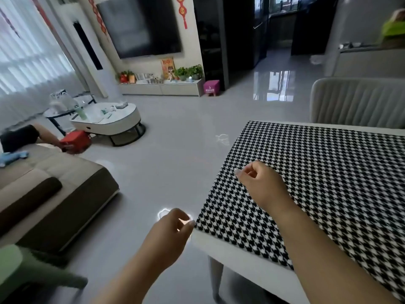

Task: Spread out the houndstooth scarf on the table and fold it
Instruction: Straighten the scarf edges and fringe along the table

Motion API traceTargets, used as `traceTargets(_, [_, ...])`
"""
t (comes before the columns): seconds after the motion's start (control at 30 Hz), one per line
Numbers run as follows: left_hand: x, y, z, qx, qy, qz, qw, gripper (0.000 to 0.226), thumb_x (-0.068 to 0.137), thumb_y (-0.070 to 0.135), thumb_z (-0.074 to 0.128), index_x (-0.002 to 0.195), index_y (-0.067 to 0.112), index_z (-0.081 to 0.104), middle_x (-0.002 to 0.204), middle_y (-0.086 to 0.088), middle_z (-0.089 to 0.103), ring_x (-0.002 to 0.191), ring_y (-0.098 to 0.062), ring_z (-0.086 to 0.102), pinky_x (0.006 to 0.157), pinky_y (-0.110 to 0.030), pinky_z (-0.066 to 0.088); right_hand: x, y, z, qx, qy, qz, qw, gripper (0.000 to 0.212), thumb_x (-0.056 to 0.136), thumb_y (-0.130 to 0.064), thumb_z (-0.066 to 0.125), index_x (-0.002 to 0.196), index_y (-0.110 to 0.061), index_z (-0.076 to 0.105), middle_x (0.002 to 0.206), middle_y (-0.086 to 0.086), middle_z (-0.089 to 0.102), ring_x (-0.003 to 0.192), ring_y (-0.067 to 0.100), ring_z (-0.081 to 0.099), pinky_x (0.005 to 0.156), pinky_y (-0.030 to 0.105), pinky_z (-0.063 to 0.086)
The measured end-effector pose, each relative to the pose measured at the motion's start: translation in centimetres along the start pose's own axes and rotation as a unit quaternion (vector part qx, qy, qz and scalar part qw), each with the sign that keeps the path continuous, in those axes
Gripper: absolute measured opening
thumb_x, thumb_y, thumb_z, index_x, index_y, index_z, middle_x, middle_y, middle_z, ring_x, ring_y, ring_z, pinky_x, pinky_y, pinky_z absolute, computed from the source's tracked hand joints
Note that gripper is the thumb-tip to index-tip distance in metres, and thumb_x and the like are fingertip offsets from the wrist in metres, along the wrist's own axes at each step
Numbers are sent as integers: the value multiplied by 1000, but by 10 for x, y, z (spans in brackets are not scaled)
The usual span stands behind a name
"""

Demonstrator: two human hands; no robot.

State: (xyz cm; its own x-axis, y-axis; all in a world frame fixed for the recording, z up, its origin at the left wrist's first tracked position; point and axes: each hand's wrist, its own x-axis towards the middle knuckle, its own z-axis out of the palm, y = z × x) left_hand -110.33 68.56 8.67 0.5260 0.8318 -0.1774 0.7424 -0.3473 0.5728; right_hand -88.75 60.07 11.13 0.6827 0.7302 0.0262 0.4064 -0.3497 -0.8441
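Note:
The black-and-white houndstooth scarf [324,185] lies flat over the white table [247,260], its left edge running along the table's left side. My left hand [173,227] is off the table's near-left corner, with thumb and fingertips pinched together right at the scarf's near-left corner. Further along that left edge, my right hand [260,183] is over the scarf with its fingers curled and the thumb tip close to the cloth. No fabric is lifted under it, and the motion blur hides whether it grips the cloth.
A pale padded chair [357,102] stands behind the table's far side. Grey glossy floor [175,150] lies to the left, with a sofa [54,194], a round coffee table [107,119] and a person's arm holding a red box [74,142]. A green stool [26,275] sits near left.

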Motion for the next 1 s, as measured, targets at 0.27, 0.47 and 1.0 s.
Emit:
traceTargets(0.27, [95,-55,-46,-16,-35,60,997,17,92,43,52,101,29,57,87,5,65,73,-9,59,56,-21,40,41,-30,62,-37,73,62,995,22,91,-42,54,91,-21,58,81,-7,60,71,12,55,64,30,46])
traceTargets(0.47, [167,-110,-100,-2,-81,135,988,15,91,42,54,99,30,56,86,5,65,74,-11,59,60,-24,45,45,-65,130,-3,163,123,979,21,91,-40,55,86,-20,58,75,-7,57,63,12,51,60,30,44])
traceTargets(1.0, [334,-99,-72,34,-230,255,938,27,92,53,48,99,27,53,80,4,65,77,-10,65,62,-24,47,114,-47,193,11,258,262,930,24,91,-44,53,83,-21,56,63,-3,53,52,12,42,51,27,36])
